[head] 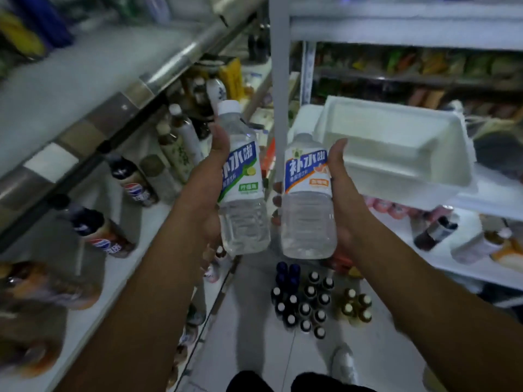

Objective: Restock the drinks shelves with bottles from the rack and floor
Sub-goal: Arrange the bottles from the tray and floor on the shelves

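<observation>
Left hand [208, 190] grips green-label bottle [242, 179] — right hand [343, 199] grips orange-label bottle [307, 176] alongside.

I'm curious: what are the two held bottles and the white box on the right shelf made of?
Green-label bottle and orange-label bottle: likely clear glossy plastic, ribbed see-through walls. White box: probably foam, matte, thick rounded rims.
</observation>
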{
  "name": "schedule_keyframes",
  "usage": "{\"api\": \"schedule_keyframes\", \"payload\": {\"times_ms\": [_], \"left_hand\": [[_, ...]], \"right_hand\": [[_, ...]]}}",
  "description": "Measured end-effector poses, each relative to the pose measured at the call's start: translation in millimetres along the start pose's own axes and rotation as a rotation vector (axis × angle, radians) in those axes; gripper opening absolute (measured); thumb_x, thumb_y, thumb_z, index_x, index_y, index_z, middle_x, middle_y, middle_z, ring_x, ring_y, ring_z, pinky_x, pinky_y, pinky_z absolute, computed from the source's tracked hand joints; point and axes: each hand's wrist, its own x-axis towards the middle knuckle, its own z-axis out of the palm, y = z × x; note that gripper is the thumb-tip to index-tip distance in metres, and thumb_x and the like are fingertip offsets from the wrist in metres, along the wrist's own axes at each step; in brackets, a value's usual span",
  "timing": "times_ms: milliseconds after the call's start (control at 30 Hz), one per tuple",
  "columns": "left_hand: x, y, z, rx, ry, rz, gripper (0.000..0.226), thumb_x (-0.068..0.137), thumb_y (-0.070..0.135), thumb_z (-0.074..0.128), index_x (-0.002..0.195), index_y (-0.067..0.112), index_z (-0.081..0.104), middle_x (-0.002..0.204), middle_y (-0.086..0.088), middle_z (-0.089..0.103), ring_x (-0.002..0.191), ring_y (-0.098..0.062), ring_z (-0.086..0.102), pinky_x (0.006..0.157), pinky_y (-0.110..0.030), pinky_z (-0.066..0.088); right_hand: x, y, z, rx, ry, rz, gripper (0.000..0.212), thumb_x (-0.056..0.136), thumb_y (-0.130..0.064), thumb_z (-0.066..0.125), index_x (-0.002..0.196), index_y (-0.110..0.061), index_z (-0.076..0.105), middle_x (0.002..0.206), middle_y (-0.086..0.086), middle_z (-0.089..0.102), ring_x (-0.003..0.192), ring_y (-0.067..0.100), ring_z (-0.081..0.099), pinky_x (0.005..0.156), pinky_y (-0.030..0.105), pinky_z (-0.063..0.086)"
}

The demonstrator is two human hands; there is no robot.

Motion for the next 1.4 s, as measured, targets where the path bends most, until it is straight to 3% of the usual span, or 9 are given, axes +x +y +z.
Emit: {"api": "schedule_keyframes", "payload": {"times_ms": [133, 300, 433, 667, 733, 867, 1033, 1167, 1400], "left_hand": [[-19, 27, 18, -0.041, 0.091, 0.074, 0.065, 0.061, 0.076, 0.052, 0.080, 0.020, 0.079, 0.082, -0.008, 0.075, 0.068, -0.023, 0.072, 0.062, -0.038, 0.058], [-47, 57, 22, -0.107, 0.248, 0.208, 0.088, 0.058, 0.076, 0.062, 0.122, 0.017, 0.065, 0.119, -0.016, 0.069, 0.105, -0.032, 0.069, 0.080, -0.047, 0.057], [-79, 67, 14, -0.172, 0.425, 0.274, 0.070, 0.063, 0.073, 0.056, 0.099, 0.016, 0.077, 0.100, -0.012, 0.075, 0.086, -0.025, 0.074, 0.062, -0.037, 0.059], [-119, 106, -14, -0.159, 0.716, 0.321, 0.110, 0.048, 0.079, 0.059, 0.132, 0.008, 0.057, 0.108, -0.016, 0.070, 0.088, -0.032, 0.070, 0.072, -0.048, 0.059], [-124, 118, -23, -0.109, 0.807, 0.346, 0.104, 0.051, 0.080, 0.057, 0.129, 0.011, 0.059, 0.108, -0.014, 0.073, 0.094, -0.032, 0.072, 0.073, -0.048, 0.060], [-126, 138, -47, -0.040, 0.964, 0.491, 0.074, 0.060, 0.071, 0.062, 0.109, 0.015, 0.063, 0.074, 0.001, 0.076, 0.066, -0.014, 0.074, 0.044, -0.026, 0.054], [-129, 158, -90, 0.011, 1.082, 0.560, 0.103, 0.056, 0.073, 0.062, 0.138, 0.012, 0.050, 0.126, -0.008, 0.067, 0.106, -0.020, 0.068, 0.093, -0.041, 0.055], [-128, 169, -131, 0.030, 1.159, 0.732, 0.067, 0.067, 0.066, 0.069, 0.119, 0.025, 0.062, 0.112, 0.004, 0.073, 0.101, -0.012, 0.070, 0.093, -0.041, 0.056], [-100, 178, -195, 0.114, 1.365, 0.828, 0.033, 0.083, 0.045, 0.071, 0.110, 0.028, 0.062, 0.107, 0.007, 0.071, 0.103, -0.011, 0.067, 0.095, -0.046, 0.053]], "right_hand": [[7, -38, 20, -0.067, -0.181, 0.051, 0.055, 0.071, -0.065, 0.057, 0.077, -0.015, 0.081, 0.073, 0.007, 0.072, 0.062, 0.020, 0.071, 0.061, 0.038, 0.062], [22, -65, 65, -0.294, -0.352, 0.153, 0.061, 0.073, -0.064, 0.061, 0.106, -0.015, 0.076, 0.100, 0.015, 0.074, 0.082, 0.026, 0.073, 0.070, 0.039, 0.060], [31, -59, 96, -0.349, -0.416, 0.260, 0.076, 0.070, -0.068, 0.065, 0.123, -0.013, 0.068, 0.114, 0.016, 0.071, 0.093, 0.028, 0.070, 0.086, 0.045, 0.058], [36, -35, 172, -0.467, -0.551, 0.339, 0.071, 0.063, -0.069, 0.071, 0.110, -0.016, 0.073, 0.108, 0.014, 0.075, 0.093, 0.029, 0.074, 0.078, 0.046, 0.059], [38, -29, 192, -0.504, -0.654, 0.301, 0.080, 0.058, -0.068, 0.075, 0.118, -0.015, 0.067, 0.108, 0.015, 0.075, 0.094, 0.031, 0.074, 0.073, 0.044, 0.060], [53, -11, 227, -0.534, -0.791, 0.173, 0.078, 0.058, -0.059, 0.086, 0.119, -0.014, 0.068, 0.115, 0.020, 0.071, 0.104, 0.037, 0.070, 0.082, 0.050, 0.058], [80, 9, 273, -0.574, -0.761, 0.082, 0.073, 0.053, -0.067, 0.086, 0.111, -0.024, 0.073, 0.114, 0.021, 0.071, 0.103, 0.040, 0.070, 0.091, 0.061, 0.053], [90, 24, 314, -0.652, -0.743, -0.023, 0.072, 0.048, -0.079, 0.079, 0.099, -0.029, 0.075, 0.101, 0.016, 0.076, 0.088, 0.034, 0.075, 0.067, 0.043, 0.059], [98, 56, 366, -0.574, -0.710, -0.110, 0.064, 0.069, -0.074, 0.057, 0.108, -0.025, 0.071, 0.096, 0.013, 0.077, 0.084, 0.028, 0.075, 0.062, 0.039, 0.059]]}}
